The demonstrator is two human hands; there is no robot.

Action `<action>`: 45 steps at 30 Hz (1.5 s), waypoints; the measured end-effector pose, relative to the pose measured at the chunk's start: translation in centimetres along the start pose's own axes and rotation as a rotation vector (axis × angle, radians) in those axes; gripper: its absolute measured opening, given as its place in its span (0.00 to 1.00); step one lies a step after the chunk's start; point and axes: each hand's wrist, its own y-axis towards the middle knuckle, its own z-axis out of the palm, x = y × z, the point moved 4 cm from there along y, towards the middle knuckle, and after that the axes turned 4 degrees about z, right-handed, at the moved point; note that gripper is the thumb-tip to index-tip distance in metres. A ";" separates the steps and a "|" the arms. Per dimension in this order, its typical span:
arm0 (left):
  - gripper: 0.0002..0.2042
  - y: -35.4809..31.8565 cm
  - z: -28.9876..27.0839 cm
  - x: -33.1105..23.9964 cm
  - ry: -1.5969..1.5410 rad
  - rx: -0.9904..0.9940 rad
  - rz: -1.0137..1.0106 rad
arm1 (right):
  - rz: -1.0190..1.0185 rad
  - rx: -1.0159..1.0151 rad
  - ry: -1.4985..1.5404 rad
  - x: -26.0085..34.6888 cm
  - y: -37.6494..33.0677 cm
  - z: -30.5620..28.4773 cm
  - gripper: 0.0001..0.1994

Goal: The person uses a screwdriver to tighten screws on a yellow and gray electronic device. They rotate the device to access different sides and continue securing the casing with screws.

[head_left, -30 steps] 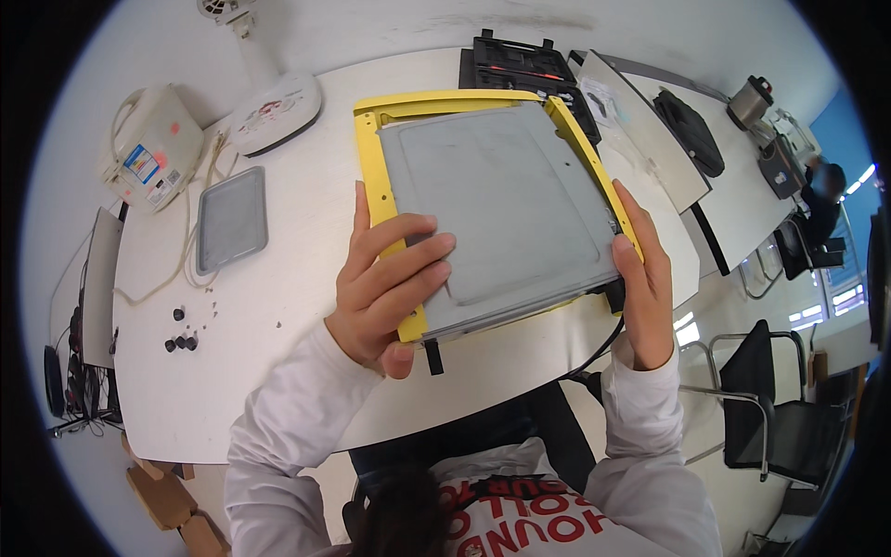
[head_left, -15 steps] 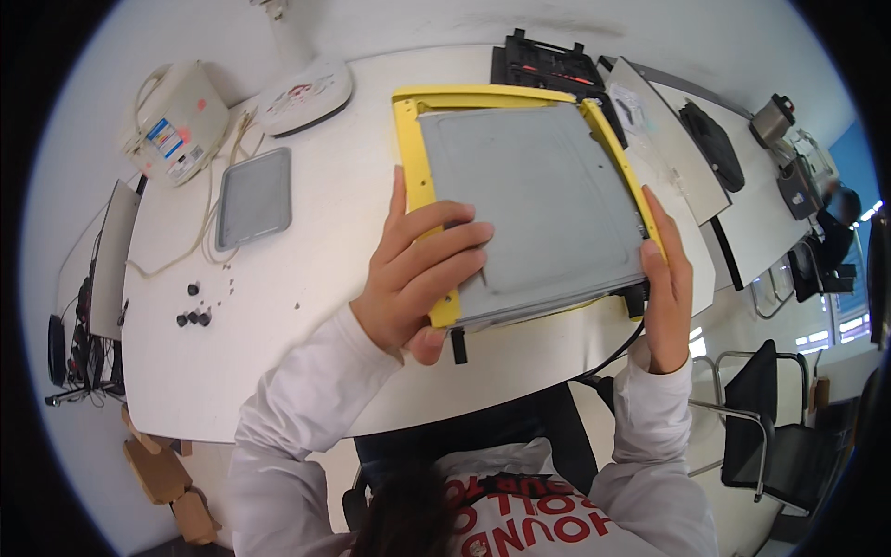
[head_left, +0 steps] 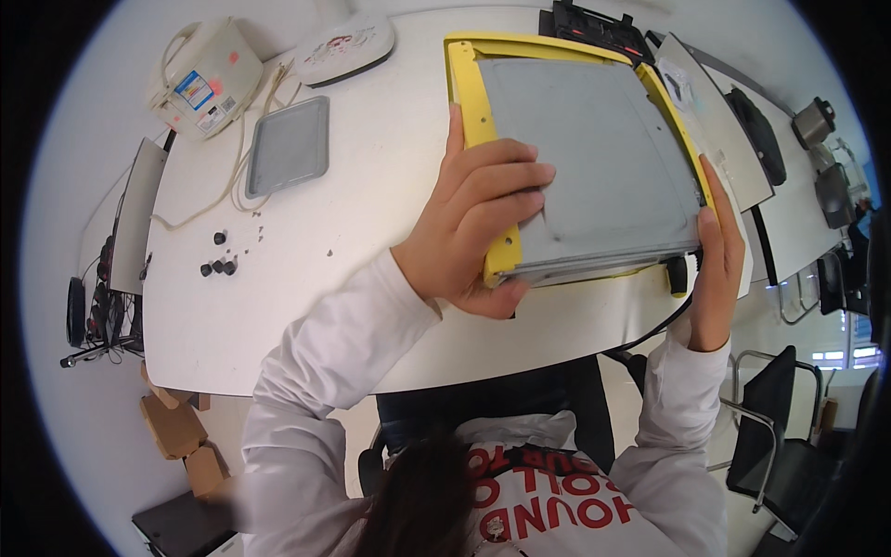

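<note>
Both hands hold up a boxy appliance [head_left: 603, 158] with a yellow frame and a flat grey metal panel, tilted above the white table. My left hand [head_left: 483, 218] grips its near left corner, fingers spread over the panel and thumb along the lower edge. On the opposite side, my right hand [head_left: 719, 260] is closed round the yellow edge. A black foot [head_left: 677, 276] sticks out below the near right corner. From there a black cord [head_left: 664, 327] runs down past the table edge. The appliance's underside is hidden.
A grey tray [head_left: 290, 144] lies on the left of the table [head_left: 371, 195], with several small black knobs [head_left: 219, 267] nearer me. Behind are a cream rice cooker [head_left: 218, 79], a white lid-like piece [head_left: 343, 51] and a black tool case [head_left: 599, 32]. Chairs [head_left: 780, 418] stand right.
The view has shifted, so everything sits differently in it. The appliance has moved slightly right over the table with both hands on it. My left thumb now covers most of the near left foot.
</note>
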 end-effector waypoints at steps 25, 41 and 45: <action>0.28 2.0 -2.3 -0.8 0.191 0.537 0.034 | -0.133 0.168 0.187 -0.6 2.6 0.5 0.21; 0.27 0.7 -0.7 -0.4 0.274 0.229 -0.011 | -0.182 0.272 0.018 -4.8 6.1 1.0 0.28; 0.26 0.6 -0.7 -0.4 0.277 0.233 -0.027 | 0.081 0.427 0.102 -3.6 6.1 0.1 0.32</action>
